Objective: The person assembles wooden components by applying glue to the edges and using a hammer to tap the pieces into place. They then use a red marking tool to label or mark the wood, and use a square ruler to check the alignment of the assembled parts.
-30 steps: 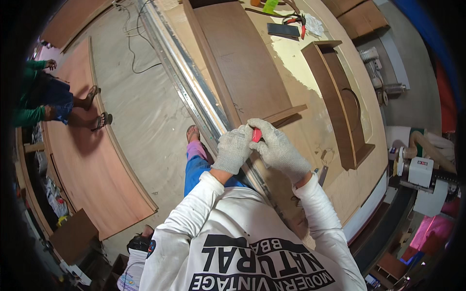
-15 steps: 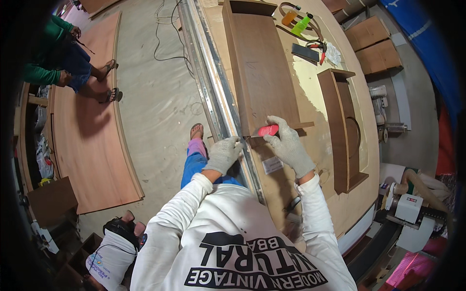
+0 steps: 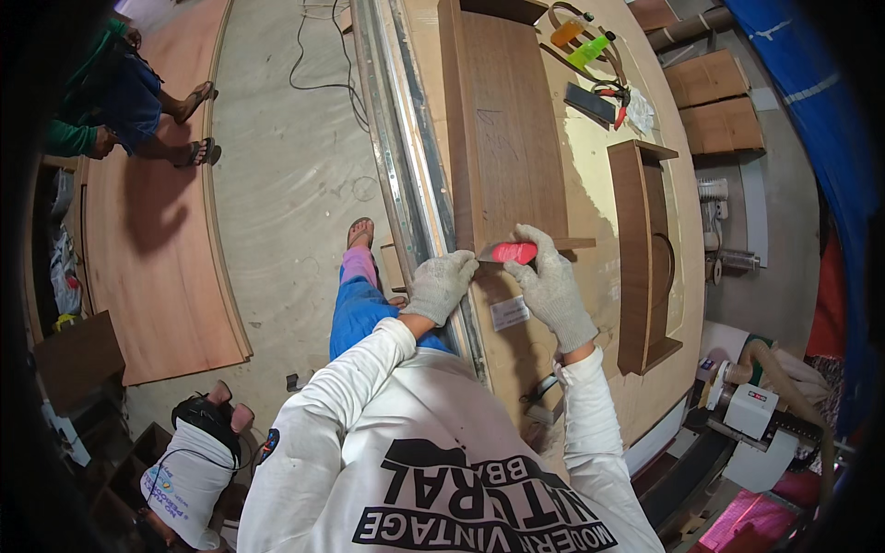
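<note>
My right hand [image 3: 553, 290], in a grey knit glove, grips a red-handled putty knife [image 3: 512, 252] by the near end of a long brown wooden piece [image 3: 507, 184] with raised sides. My gloved left hand [image 3: 438, 288] has its fingertips pressed together at that piece's near left corner, by the blade; what they hold is too small to tell. Below the piece lies a pale label [image 3: 510, 313] on the plywood worktop [image 3: 673, 378], whose long metal rail [image 3: 410, 184] runs along its left. A smaller brown wooden piece [image 3: 631, 258] with a curved cutout lies to the right.
Bottles [image 3: 590, 51], red-handled pliers [image 3: 616, 106] and a dark block [image 3: 590, 104] lie at the back. A co-worker [image 3: 129, 92] stands by plywood sheets [image 3: 157, 276] on the left; another person [image 3: 189, 461] is low at lower left. Cables [image 3: 327, 83] cross the floor. A machine [image 3: 747, 410] stands right.
My hands, together on the red tool a second ago, have separated: the right holds it sideways with the blade toward the corner, and the left has shifted slightly right since half a second ago.
</note>
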The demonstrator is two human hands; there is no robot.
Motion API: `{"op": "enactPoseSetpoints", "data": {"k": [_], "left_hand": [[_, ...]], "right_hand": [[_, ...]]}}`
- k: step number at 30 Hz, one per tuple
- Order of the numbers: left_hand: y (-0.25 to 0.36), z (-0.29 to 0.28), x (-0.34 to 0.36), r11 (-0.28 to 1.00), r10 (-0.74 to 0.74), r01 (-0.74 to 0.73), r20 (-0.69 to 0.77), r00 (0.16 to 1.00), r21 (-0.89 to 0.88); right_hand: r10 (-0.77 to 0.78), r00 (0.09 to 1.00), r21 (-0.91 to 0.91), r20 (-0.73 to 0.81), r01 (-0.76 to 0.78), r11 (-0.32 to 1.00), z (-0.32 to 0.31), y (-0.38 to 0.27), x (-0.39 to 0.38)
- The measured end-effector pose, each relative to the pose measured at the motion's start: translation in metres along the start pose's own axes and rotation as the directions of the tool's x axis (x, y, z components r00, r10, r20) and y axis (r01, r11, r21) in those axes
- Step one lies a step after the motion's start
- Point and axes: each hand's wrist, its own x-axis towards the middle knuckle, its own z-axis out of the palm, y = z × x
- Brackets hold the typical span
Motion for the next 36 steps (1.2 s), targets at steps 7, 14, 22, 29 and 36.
{"op": "enactPoseSetpoints", "data": {"k": [7, 14, 22, 29, 36], "left_hand": [[-0.015, 0.016, 0.0, 0.992, -0.051, 0.049, -0.015, 0.999, -0.118], [-0.023, 0.023, 0.001, 0.99, -0.025, 0.02, -0.03, 0.999, -0.137], [-0.026, 0.025, 0.001, 0.989, -0.028, 0.023, -0.028, 0.999, -0.147], [-0.022, 0.02, 0.002, 0.993, 0.0, -0.002, -0.021, 1.0, -0.118], [-0.024, 0.022, 0.003, 0.994, -0.01, 0.009, -0.012, 1.0, -0.109]], "right_hand": [[0.01, 1.0, -0.015, 0.014, -0.01, 1.0, 0.0, -0.003, -0.002], [0.025, 1.0, -0.01, 0.007, -0.025, 1.0, 0.004, 0.002, -0.003], [-0.021, 1.0, -0.048, 0.009, 0.021, 0.999, 0.005, -0.004, -0.007], [0.037, 0.999, 0.021, -0.003, -0.037, 0.999, 0.004, 0.004, -0.004], [0.017, 1.0, 0.008, -0.004, -0.017, 1.0, 0.007, 0.001, -0.008]]}}
